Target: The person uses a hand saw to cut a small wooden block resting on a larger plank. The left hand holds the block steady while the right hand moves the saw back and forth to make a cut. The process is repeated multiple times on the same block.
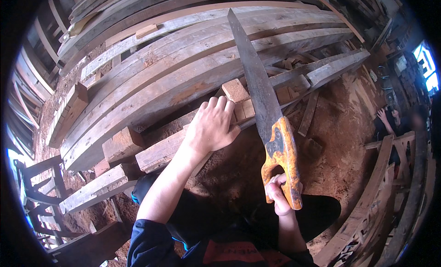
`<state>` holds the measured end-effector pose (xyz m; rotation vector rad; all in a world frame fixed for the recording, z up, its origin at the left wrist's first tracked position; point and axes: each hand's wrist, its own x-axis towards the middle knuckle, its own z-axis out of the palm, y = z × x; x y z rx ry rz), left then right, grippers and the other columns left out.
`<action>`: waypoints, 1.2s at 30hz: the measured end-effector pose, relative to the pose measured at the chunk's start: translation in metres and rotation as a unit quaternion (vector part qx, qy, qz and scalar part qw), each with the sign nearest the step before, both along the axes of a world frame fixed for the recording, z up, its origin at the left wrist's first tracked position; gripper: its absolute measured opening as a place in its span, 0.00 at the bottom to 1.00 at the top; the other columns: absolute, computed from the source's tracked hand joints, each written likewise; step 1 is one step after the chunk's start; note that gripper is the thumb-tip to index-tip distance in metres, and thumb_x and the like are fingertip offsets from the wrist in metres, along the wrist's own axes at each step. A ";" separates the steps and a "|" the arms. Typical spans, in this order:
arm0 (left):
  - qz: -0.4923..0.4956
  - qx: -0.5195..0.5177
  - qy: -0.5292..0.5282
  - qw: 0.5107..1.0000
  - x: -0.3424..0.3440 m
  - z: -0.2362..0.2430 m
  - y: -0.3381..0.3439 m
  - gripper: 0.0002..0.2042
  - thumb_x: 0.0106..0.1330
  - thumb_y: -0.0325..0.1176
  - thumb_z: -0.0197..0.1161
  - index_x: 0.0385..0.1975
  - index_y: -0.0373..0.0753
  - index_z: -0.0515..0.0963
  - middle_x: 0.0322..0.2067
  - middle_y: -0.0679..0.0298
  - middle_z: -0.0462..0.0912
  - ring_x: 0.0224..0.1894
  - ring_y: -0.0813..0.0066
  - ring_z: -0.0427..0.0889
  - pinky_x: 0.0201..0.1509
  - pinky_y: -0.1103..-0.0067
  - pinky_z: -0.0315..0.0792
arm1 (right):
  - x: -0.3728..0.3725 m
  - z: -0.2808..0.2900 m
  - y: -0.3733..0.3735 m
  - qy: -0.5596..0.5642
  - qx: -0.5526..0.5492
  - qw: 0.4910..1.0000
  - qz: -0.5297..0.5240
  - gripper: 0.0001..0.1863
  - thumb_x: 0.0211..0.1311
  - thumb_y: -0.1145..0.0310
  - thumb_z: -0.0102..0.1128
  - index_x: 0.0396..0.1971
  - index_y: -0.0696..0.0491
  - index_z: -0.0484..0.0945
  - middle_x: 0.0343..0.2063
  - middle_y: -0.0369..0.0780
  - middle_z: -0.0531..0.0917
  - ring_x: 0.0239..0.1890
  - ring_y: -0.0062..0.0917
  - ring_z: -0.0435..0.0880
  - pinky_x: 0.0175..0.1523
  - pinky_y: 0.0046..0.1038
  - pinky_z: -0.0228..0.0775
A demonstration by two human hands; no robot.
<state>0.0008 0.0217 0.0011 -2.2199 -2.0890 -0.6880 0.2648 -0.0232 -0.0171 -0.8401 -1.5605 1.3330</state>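
A handsaw (258, 81) with a yellow-orange handle worn in dark patches is in my right hand (279, 198). My fingers are closed round its grip, and the blade points up and away from me, held clear above the wood. My left hand (211, 124) presses down on a squared timber piece (235, 90), its fingers bent over the wood. The pale cut end of that piece shows just beyond my fingertips. Beneath my left wrist runs a narrower beam (161, 152); my hand and forearm hide part of it.
Long thick planks (183, 78) lie side by side ahead of me. A short block (123, 144) sits left of my forearm. Reddish sawdust (333, 129) covers the ground. At the right are another person (390, 122) and a stack of curved-looking boards (367, 207).
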 end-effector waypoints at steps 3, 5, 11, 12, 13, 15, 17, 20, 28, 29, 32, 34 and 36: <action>0.001 0.010 -0.005 1.000 0.000 -0.001 0.000 0.21 0.52 0.43 0.61 0.38 0.32 0.71 0.34 0.52 0.73 0.42 0.55 0.75 0.47 0.66 0.70 | 0.002 -0.002 0.000 -0.003 -0.004 1.000 0.006 0.09 0.55 0.73 0.62 0.20 0.54 0.72 0.14 0.34 0.75 0.16 0.20 0.72 0.26 0.22 0.60; 0.002 0.009 -0.007 1.000 0.000 -0.001 0.000 0.20 0.52 0.42 0.61 0.37 0.32 0.71 0.34 0.52 0.73 0.42 0.55 0.75 0.47 0.66 0.69 | 0.002 -0.003 0.000 -0.002 -0.006 1.000 0.006 0.09 0.55 0.73 0.62 0.20 0.54 0.72 0.14 0.34 0.75 0.16 0.20 0.72 0.26 0.22 0.60; 0.003 0.004 0.000 1.000 0.000 0.000 0.000 0.21 0.52 0.43 0.61 0.37 0.32 0.71 0.35 0.52 0.73 0.42 0.55 0.75 0.47 0.66 0.69 | 0.003 -0.004 0.000 -0.007 -0.007 1.000 0.005 0.09 0.55 0.73 0.62 0.20 0.54 0.72 0.14 0.34 0.75 0.16 0.21 0.72 0.26 0.22 0.60; 0.004 -0.001 0.005 1.000 0.000 0.000 -0.001 0.21 0.52 0.44 0.61 0.37 0.32 0.71 0.35 0.52 0.73 0.42 0.56 0.75 0.47 0.66 0.69 | 0.003 -0.004 0.000 -0.004 -0.009 1.000 0.008 0.08 0.55 0.73 0.62 0.20 0.54 0.72 0.14 0.34 0.75 0.16 0.21 0.72 0.26 0.22 0.60; 0.003 -0.005 0.010 1.000 0.000 0.000 0.000 0.22 0.53 0.45 0.61 0.37 0.31 0.71 0.35 0.52 0.73 0.42 0.56 0.74 0.47 0.66 0.69 | 0.003 -0.005 0.000 -0.001 -0.010 1.000 0.010 0.08 0.55 0.73 0.62 0.20 0.54 0.72 0.14 0.34 0.75 0.17 0.21 0.72 0.27 0.22 0.60; 0.002 -0.006 0.024 1.000 0.001 0.002 -0.002 0.23 0.54 0.47 0.61 0.38 0.31 0.71 0.35 0.52 0.73 0.42 0.57 0.74 0.47 0.66 0.69 | 0.003 -0.006 -0.001 -0.003 -0.005 1.000 0.002 0.08 0.55 0.73 0.62 0.21 0.54 0.72 0.15 0.34 0.75 0.17 0.21 0.72 0.27 0.22 0.60; 0.003 -0.015 0.029 0.999 0.001 0.004 -0.003 0.25 0.55 0.49 0.61 0.39 0.30 0.71 0.36 0.52 0.73 0.43 0.56 0.74 0.48 0.66 0.69 | 0.003 -0.008 -0.001 -0.008 0.004 1.000 -0.002 0.08 0.54 0.73 0.63 0.21 0.54 0.73 0.15 0.34 0.75 0.17 0.22 0.73 0.27 0.22 0.61; 0.003 -0.026 0.022 0.999 0.003 0.007 -0.002 0.30 0.57 0.55 0.62 0.40 0.29 0.70 0.38 0.50 0.72 0.44 0.53 0.74 0.51 0.65 0.69 | 0.003 -0.008 0.000 0.014 0.002 1.000 0.008 0.07 0.54 0.74 0.64 0.22 0.55 0.73 0.15 0.34 0.76 0.18 0.20 0.73 0.28 0.22 0.62; -0.033 0.003 0.049 0.998 -0.010 0.002 -0.011 0.29 0.63 0.56 0.60 0.41 0.28 0.71 0.36 0.51 0.73 0.43 0.54 0.75 0.48 0.66 0.71 | -0.011 0.008 -0.010 0.009 0.039 0.999 0.012 0.09 0.55 0.76 0.66 0.24 0.54 0.73 0.16 0.33 0.76 0.17 0.16 0.73 0.25 0.20 0.63; -0.030 -0.006 0.054 0.998 -0.011 0.001 -0.012 0.28 0.64 0.55 0.59 0.41 0.28 0.71 0.36 0.51 0.73 0.42 0.53 0.75 0.48 0.66 0.71 | -0.015 0.009 -0.013 0.010 0.054 0.998 0.012 0.10 0.55 0.77 0.67 0.23 0.54 0.73 0.16 0.32 0.75 0.17 0.14 0.72 0.24 0.20 0.62; -0.032 0.008 0.065 0.997 -0.010 0.002 -0.016 0.26 0.65 0.53 0.59 0.41 0.28 0.71 0.36 0.51 0.72 0.41 0.53 0.75 0.47 0.66 0.71 | -0.016 0.010 -0.019 -0.025 0.100 0.995 0.018 0.07 0.51 0.76 0.66 0.26 0.56 0.74 0.18 0.37 0.77 0.18 0.22 0.77 0.27 0.23 0.65; -0.032 -0.005 0.067 0.997 -0.009 0.003 -0.013 0.28 0.65 0.55 0.58 0.40 0.28 0.71 0.36 0.51 0.73 0.42 0.52 0.76 0.47 0.65 0.72 | -0.017 0.006 -0.016 -0.002 0.116 0.993 0.009 0.07 0.53 0.78 0.65 0.26 0.55 0.74 0.17 0.35 0.77 0.18 0.19 0.76 0.25 0.21 0.65; -0.034 -0.024 0.070 0.997 -0.007 0.008 -0.012 0.29 0.64 0.57 0.57 0.40 0.28 0.71 0.36 0.50 0.73 0.42 0.52 0.76 0.48 0.64 0.72 | -0.013 -0.008 -0.015 0.013 0.107 0.994 0.002 0.08 0.53 0.79 0.65 0.26 0.55 0.73 0.15 0.35 0.76 0.17 0.16 0.76 0.23 0.20 0.65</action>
